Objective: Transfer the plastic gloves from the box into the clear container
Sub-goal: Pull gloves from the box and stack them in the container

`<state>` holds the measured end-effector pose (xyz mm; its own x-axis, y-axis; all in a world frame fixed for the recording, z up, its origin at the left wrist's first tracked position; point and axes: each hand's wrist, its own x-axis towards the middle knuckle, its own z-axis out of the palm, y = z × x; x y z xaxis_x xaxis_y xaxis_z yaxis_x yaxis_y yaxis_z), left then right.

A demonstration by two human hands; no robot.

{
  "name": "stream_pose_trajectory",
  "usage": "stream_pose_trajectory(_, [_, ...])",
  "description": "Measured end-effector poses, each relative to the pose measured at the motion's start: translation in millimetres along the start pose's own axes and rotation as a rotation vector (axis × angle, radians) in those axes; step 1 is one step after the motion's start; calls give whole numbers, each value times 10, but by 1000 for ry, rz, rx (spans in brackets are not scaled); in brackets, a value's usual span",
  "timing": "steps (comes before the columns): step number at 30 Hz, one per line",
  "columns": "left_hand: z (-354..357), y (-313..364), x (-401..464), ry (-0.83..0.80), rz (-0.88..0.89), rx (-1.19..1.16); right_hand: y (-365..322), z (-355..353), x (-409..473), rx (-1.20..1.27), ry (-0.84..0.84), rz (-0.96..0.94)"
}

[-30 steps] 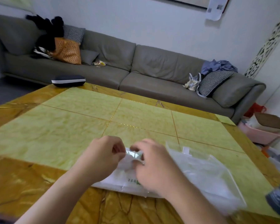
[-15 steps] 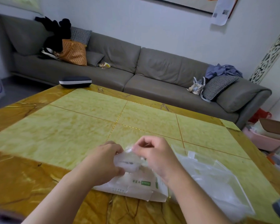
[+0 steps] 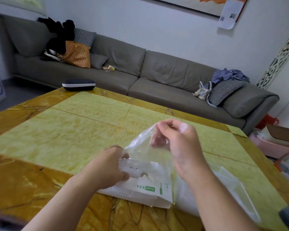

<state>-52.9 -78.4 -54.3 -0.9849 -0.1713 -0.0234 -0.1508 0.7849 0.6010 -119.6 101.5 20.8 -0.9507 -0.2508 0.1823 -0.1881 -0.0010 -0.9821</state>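
Hands work over the yellow marble-patterned table (image 3: 73,139): the right hand (image 3: 182,147), raised, pinches a thin transparent plastic glove (image 3: 140,147) between fingertips, stretching it up from the flat white cardboard glove box with green print (image 3: 140,192). The left hand (image 3: 110,165) is clamped on the box's open end. Just right of the box lies the clear plastic container (image 3: 232,189)

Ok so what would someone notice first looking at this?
Probably the clear plastic glove stretched between the right hand, raised, and the left hand, which is down at the white box on the yellow table. Behind it, a long grey sofa lines the wall.
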Motion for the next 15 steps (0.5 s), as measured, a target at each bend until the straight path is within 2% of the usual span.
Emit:
stream_pose_trajectory(2, [-23, -23, 10, -36, -17, -45, -72, -121, 9, 128, 4, 47])
stream_pose_trajectory(4, [-102, -16, -18, -75, -36, -194, -110, -206, -11, 211, 9, 102])
stream_pose_trajectory(8, [-340, 206, -166, -150, 79, -804, -73, -279, -90, 171, 70, 163])
stream_pose_trajectory(9, [-368, 259, -183, -142, 118, -876, -51, -275, -115, 160, 68, 184])
stream_pose_trajectory(11, [-352, 336, -189, -16, 118, -938, -9, -272, -165, 130, 41, 228])
stream_pose_trajectory(13, [-282, 372, -156, 153, 24, -984, 8, -317, -212, 74, 39, 260])
stream_pose_trajectory(15, [-229, 396, -132, 250, -72, -1093, -6, -415, -272, -43, 32, 288])
